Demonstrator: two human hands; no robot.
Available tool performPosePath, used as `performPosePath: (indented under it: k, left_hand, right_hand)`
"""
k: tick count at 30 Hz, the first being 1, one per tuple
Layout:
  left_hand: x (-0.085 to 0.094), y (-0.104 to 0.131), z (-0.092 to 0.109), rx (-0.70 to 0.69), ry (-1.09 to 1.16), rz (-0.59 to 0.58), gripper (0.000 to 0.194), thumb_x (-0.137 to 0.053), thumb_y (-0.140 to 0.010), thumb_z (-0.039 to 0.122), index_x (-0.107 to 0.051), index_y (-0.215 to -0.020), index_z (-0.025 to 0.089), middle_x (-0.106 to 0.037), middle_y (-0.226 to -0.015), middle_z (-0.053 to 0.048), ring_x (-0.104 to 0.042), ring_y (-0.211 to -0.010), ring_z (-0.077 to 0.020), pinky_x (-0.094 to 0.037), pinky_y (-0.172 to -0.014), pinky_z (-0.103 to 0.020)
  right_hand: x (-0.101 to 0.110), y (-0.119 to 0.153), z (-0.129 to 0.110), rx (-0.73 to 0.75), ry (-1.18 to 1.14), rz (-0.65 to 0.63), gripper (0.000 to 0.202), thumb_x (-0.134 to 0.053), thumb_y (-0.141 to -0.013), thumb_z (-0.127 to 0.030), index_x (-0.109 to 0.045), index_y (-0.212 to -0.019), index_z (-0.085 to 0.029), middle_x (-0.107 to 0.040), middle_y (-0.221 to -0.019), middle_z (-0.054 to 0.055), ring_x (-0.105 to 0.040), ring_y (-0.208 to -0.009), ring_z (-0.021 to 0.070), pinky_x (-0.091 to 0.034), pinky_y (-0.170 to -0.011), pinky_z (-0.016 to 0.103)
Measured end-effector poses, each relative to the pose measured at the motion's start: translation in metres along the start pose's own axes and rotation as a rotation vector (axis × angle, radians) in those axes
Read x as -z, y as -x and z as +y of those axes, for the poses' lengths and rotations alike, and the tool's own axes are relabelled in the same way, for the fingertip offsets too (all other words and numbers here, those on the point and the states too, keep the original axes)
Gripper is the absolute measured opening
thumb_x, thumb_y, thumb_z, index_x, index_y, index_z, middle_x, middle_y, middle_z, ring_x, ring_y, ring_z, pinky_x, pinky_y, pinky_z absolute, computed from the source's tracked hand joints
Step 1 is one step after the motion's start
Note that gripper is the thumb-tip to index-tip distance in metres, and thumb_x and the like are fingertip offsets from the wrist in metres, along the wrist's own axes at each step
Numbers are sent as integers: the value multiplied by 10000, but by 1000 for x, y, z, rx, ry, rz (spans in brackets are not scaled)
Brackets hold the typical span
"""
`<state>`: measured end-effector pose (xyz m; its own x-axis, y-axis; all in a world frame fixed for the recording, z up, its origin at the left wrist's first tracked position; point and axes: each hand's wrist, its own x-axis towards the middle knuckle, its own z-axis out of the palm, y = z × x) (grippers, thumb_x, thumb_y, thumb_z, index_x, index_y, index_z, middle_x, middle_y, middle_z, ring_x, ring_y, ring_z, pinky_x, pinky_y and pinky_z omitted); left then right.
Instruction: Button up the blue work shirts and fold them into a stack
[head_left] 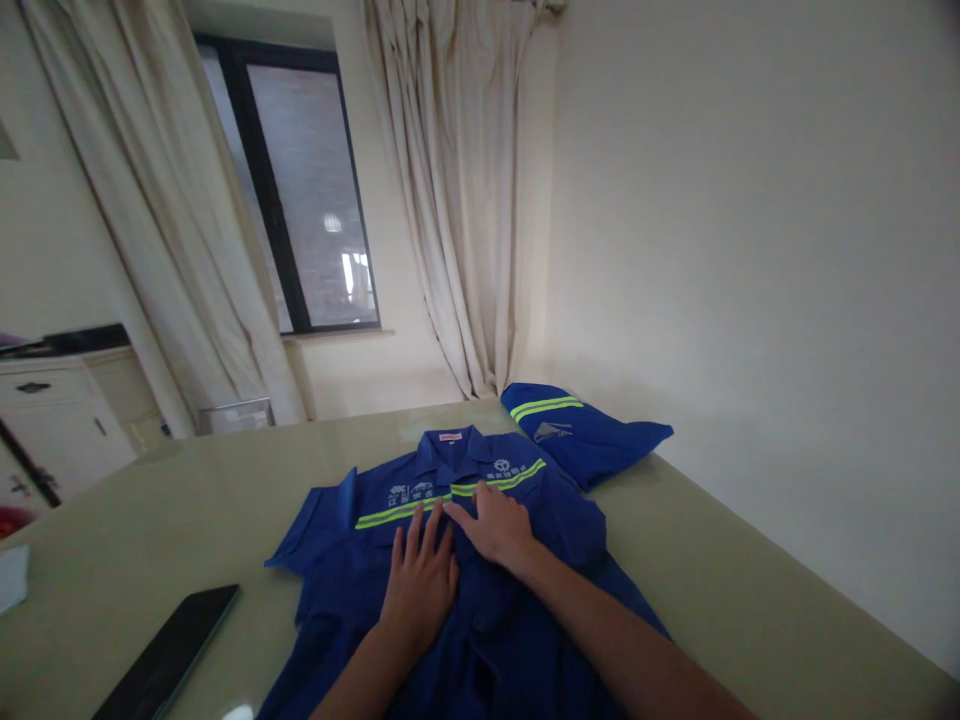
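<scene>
shirt under the left hand, splayed, grasping nothing; right hand half-curled, grip unclear; light, even pressure suits.

We've dim, soft light, bright reflections in window. We see sm. glare on table, dark RH corners, slt. softness.

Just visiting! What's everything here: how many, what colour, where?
Shirt: 1, blue, yellow-green-striped, on table
Second garment: 1, blue, table's right, behind shirt
Slab: 1, black, near left
Pale item: 1, whitish, left edge
Table: 1, greenish, foreground
Window: 1, dark-framed, far wall
Curtains: 2, cream, flanking window
Walls: 2, pale, behind, right
Cabinet: 1, white, far left
Dark item: 1, black, atop cabinet
Blurred item: 1, red, left edge
Left hand: 1, bare, on shirt
Right hand: 1, bare, on shirt
</scene>
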<state>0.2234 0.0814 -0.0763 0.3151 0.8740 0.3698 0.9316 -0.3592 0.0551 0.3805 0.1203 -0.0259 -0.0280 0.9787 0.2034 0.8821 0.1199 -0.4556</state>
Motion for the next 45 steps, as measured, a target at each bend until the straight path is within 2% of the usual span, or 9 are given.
performPosePath:
  k: [4,7,10,13,16,22,31,39,45]
  left_hand:
    - [14,6,-2,-43,29,-136,530,-450,-938,249,-525,-1463,249,-481,-1571,-116,-410,-1451,-363,-336,-1156,-617]
    - [29,-17,-9,-11,21,-177,392,-415,-967,275,-641,-1286,246,-652,-1372,-123,-602,-1255,-331,-457,-1033,-553]
    - [33,-52,-12,100,-24,-151,344,-353,-1001,264,-689,-1051,208,-743,-1030,-112,-700,-971,-302,-503,-879,-492]
    - [23,-75,-9,135,-33,-100,310,-390,-1002,269,-677,-1092,192,-715,-1038,-127,-663,-1030,-320,-470,-900,-482]
    - [9,-78,-10,63,31,-60,260,-454,-990,261,-680,-1116,244,-678,-1132,-91,-609,-1101,-285,-444,-930,-415]
    - [-4,-73,-25,-125,395,-54,160,-559,-925,196,-684,-1007,254,-681,-1023,-41,-617,-996,-237,-454,-913,-358]
    - [-7,-74,-23,-76,476,8,116,-476,-959,188,-584,-945,229,-686,-971,-63,-610,-943,-249,-456,-855,-370]
    - [-12,-73,-23,-36,505,-1,99,-505,-915,165,-567,-880,234,-668,-872,-48,-622,-857,-244,-440,-772,-342]
    - [-12,-76,-24,1,611,10,93,-502,-923,189,-581,-900,232,-703,-865,-44,-654,-831,-230,-442,-751,-324]
  right_hand:
    - [-13,-22,-5,31,70,4,305,-667,-844,-401,-679,-1045,-172,-741,-1058,175,-701,-953,303,-469,-791,371]
    - [-30,-30,8,41,-190,84,108,-633,-802,-246,-698,-865,-188,-745,-840,95,-686,-801,241,-439,-721,309]
    - [-35,-35,24,63,-437,120,112,-586,-786,-182,-665,-708,-195,-676,-658,15,-620,-661,178,-396,-629,253]
    - [-33,-39,33,76,-513,133,179,-543,-820,-172,-652,-679,-192,-641,-627,-11,-584,-620,152,-384,-585,232]
    - [-33,-41,35,73,-566,156,192,-548,-846,-193,-688,-715,-188,-658,-656,-5,-596,-637,155,-403,-596,235]
    - [-41,-42,35,51,-629,187,287,-576,-854,-187,-732,-1094,-164,-724,-775,25,-660,-711,174,-474,-672,259]
    - [-40,-39,29,114,-718,172,266,-673,-752,-141,-718,-1012,-174,-704,-728,-7,-663,-657,158,-511,-641,248]
    - [-33,-26,21,150,-384,192,226,-672,-810,-185,-757,-1010,-247,-786,-861,24,-730,-784,204,-515,-729,274]
    - [-31,-27,20,189,-454,210,195,-580,-895,-205,-753,-980,-238,-789,-883,24,-727,-773,181,-506,-713,246]
